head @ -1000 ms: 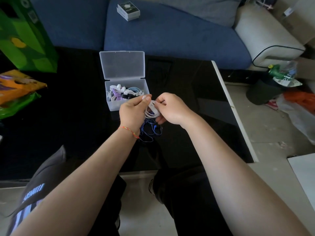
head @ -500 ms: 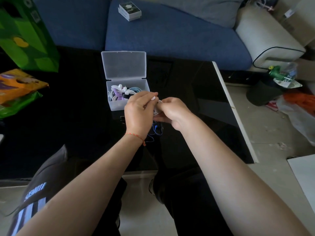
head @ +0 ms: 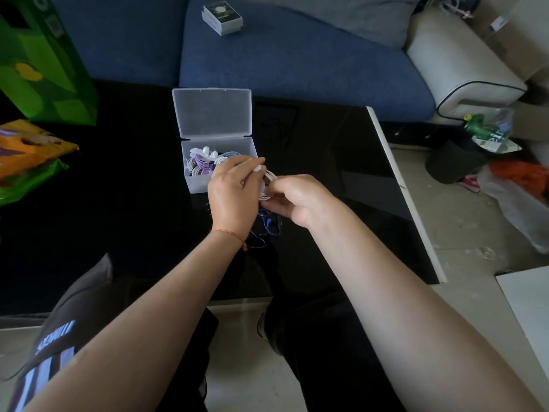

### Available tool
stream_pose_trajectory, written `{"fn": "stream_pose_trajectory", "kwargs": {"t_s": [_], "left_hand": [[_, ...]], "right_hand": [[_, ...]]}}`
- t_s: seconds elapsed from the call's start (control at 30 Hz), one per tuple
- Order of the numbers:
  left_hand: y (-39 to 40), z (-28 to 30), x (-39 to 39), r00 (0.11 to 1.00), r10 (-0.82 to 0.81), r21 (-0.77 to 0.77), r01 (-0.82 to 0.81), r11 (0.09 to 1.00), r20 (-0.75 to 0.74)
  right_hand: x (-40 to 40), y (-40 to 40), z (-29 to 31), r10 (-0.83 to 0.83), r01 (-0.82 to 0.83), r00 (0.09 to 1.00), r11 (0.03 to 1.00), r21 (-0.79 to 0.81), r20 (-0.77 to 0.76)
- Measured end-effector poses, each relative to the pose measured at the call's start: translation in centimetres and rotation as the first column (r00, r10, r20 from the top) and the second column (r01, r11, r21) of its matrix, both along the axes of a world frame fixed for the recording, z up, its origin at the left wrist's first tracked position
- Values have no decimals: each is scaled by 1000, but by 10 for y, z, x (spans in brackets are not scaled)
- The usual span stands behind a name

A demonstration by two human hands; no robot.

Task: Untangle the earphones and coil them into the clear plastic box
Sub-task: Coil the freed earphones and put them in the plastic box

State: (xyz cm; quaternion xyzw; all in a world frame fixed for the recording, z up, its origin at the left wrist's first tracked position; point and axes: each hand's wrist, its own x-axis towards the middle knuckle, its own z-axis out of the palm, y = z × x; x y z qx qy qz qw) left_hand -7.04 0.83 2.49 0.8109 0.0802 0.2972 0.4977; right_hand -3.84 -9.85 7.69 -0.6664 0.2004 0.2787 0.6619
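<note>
One coil of white earphones [head: 266, 185] is pinched between two hands, the left hand [head: 233, 194] and right hand [head: 297, 202], both closed on it just beside one clear plastic box [head: 196, 184]. The box's lid [head: 212, 114] is open; several coiled pairs are seen inside, uncountable. One blue tangle [head: 269, 227] lies on the black table [head: 326, 162]. The sleeve's [head: 56, 337] lettering cannot be read.

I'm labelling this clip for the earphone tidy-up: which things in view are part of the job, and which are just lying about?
Part of the job:
white earphones, held by left hand and right hand
clear plastic box, lid open
blue earphones on the table

Lying about:
green bag
snack packets
small box on the sofa
</note>
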Motion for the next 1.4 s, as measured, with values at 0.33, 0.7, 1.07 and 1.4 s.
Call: {"fn": "stream_pose_trajectory", "kwargs": {"t_s": [0.33,0.7,1.07,1.4], "left_hand": [[12,10,2,952,-141,-688,-90,720,-272],[23,17,6,900,-367,-875,-31,484,-235],[36,16,11,778,-551,-814,90,574,-303],[52,25,8,645,-579,-660,150,736,-499]], "right_hand": [[2,-2,-3,108,-124,983,987,102,146],[6,-12,0,225,-216,922,974,-64,314],[11,-18,-3,409,-147,751,869,-473,518],[12,-21,-4,430,-104,737,834,-541,521]]}}
